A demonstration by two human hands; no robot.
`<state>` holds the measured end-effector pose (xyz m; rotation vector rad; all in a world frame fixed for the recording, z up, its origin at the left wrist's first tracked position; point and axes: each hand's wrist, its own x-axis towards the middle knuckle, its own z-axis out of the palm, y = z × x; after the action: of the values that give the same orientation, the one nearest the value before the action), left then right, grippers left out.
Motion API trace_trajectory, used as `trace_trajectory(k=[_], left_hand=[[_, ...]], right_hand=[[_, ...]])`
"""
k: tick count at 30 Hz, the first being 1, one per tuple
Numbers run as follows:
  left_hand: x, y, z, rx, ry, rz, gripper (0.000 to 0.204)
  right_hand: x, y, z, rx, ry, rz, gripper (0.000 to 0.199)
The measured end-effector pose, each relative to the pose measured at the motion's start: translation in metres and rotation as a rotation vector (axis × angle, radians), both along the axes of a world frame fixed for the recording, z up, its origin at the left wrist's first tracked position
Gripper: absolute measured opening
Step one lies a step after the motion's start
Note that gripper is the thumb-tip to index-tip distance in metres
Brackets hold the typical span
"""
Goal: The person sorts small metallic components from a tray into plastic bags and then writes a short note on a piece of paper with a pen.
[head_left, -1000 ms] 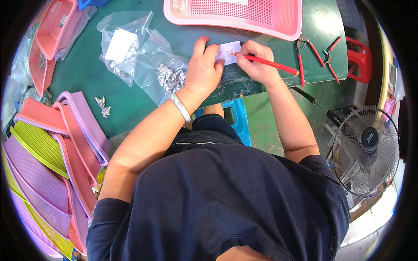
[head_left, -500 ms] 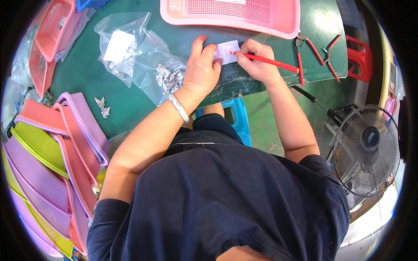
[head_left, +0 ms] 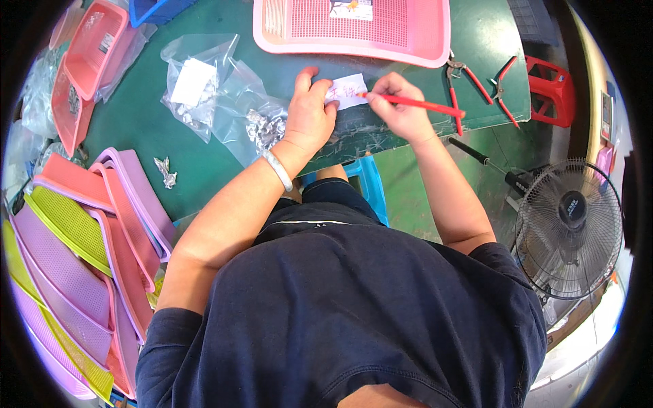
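Observation:
A small white paper slip (head_left: 349, 92) with red handwriting lies on the green table (head_left: 204, 163) near its front edge. My left hand (head_left: 309, 112) presses flat on the slip's left end, a silver bangle on that wrist. My right hand (head_left: 401, 109) grips a red pen (head_left: 415, 104) whose tip touches the slip's right side. Just left of my left hand lies a clear plastic bag of small silvery metal parts (head_left: 262, 126).
A pink plastic mesh tray (head_left: 354, 30) lies beyond the slip. Red-handled pliers (head_left: 476, 78) rest at the right. More clear bags (head_left: 194, 85) lie at the left. Pink, purple and yellow trays (head_left: 81, 238) are stacked far left. A fan (head_left: 568, 228) and red stool (head_left: 551, 88) stand on the floor.
The hands and slip stay in place on the table; the pen tip shifts only slightly over the paper.

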<state>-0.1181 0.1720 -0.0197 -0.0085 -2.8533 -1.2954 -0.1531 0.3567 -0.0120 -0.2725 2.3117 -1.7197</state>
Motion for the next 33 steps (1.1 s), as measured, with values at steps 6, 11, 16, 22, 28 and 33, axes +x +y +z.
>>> trace_trajectory(k=[6,11,16,22,28,33], left_hand=[[-0.002,0.000,0.001,-0.011,-0.006,0.001,0.031],[0.000,0.000,0.002,-0.014,-0.015,0.002,0.032],[-0.001,0.000,0.002,-0.018,-0.020,0.003,0.032],[0.000,0.000,0.001,-0.021,-0.014,0.010,0.032],[-0.001,0.002,0.007,0.077,-0.140,0.022,0.031],[-0.001,0.000,0.006,0.059,-0.112,0.010,0.031]], right_hand=[[0.002,-0.006,0.000,0.104,0.008,0.027,0.015],[-0.002,-0.013,0.004,0.140,0.046,0.079,0.015],[-0.003,-0.013,-0.001,0.156,0.103,0.106,0.015],[-0.003,-0.012,-0.003,0.131,0.052,0.046,0.014],[-0.004,-0.007,-0.003,0.078,0.015,0.043,0.013],[-0.002,0.001,0.001,0.089,-0.016,0.022,0.013]])
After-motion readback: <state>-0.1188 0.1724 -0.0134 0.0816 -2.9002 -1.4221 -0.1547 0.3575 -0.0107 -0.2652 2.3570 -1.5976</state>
